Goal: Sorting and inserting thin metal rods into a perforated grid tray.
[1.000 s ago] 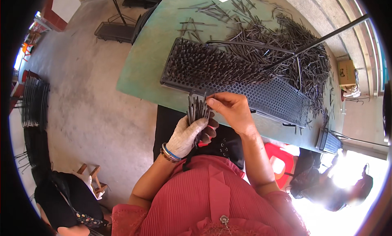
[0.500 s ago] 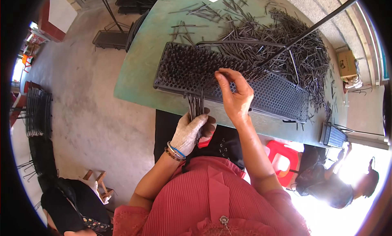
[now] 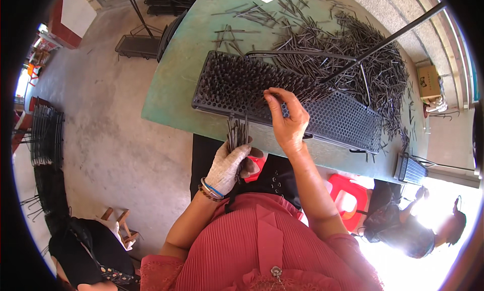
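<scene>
My left hand (image 3: pixel 228 166), in a pale work glove, is closed round an upright bundle of thin dark sticks (image 3: pixel 237 134) just off the table's near edge. My bare right hand (image 3: pixel 291 122) hovers over the near side of a dark tray pierced with rows of holes (image 3: pixel 348 120). Its thumb and fingertips are drawn together in a pinch; whatever is between them is too small to make out. Sticks standing upright (image 3: pixel 242 79) crowd the tray's left part, while rows of bare holes show on its right.
Behind the tray, a large heap of loose sticks (image 3: pixel 373 54) covers the green table (image 3: pixel 174 84). A dark metal rod (image 3: pixel 398 35) slants across it. Under the table edge is a red stool (image 3: pixel 348 192). Other people sit at lower left (image 3: pixel 85 250) and lower right (image 3: pixel 403 228).
My left hand has shifted slightly left and down with the bundle. My right hand has moved a little to the left, still pinched over the tray.
</scene>
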The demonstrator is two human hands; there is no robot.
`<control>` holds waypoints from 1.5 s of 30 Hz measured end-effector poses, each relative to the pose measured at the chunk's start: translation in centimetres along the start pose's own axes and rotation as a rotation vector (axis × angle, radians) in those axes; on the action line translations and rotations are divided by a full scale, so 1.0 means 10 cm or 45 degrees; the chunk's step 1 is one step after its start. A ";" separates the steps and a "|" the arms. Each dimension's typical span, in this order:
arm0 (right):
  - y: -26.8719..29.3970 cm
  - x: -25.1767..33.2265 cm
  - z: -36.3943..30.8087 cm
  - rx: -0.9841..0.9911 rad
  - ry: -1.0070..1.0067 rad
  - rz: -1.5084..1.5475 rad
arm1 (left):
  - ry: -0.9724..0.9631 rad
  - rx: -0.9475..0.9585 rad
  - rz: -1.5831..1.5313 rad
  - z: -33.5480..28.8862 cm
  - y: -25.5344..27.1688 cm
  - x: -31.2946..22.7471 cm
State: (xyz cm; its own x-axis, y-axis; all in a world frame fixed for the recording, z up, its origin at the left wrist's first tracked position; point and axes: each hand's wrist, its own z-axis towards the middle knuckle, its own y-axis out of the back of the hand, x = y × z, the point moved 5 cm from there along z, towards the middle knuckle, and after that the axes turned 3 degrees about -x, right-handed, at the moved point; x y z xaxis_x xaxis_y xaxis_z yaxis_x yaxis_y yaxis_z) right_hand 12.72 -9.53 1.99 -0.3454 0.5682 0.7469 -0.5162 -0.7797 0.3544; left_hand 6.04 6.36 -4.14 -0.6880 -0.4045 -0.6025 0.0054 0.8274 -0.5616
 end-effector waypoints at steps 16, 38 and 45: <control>-0.02 0.22 -0.09 0.134 0.498 -0.217 | -0.099 0.084 0.058 -0.02 0.02 0.02; 0.04 0.03 -0.27 0.574 -0.838 0.336 | -0.110 0.171 0.058 -0.06 -0.03 -0.04; 0.03 -0.14 -0.39 0.652 -0.984 0.492 | -0.142 0.071 0.053 -0.04 -0.01 -0.02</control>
State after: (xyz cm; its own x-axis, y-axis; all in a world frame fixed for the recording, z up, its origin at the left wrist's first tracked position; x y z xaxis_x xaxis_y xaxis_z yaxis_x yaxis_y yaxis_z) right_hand 9.94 -9.53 -1.15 0.2794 0.0674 0.9578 -0.0143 -0.9971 0.0744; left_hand 5.89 6.55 -3.75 -0.6013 -0.4134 -0.6838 0.0749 0.8228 -0.5634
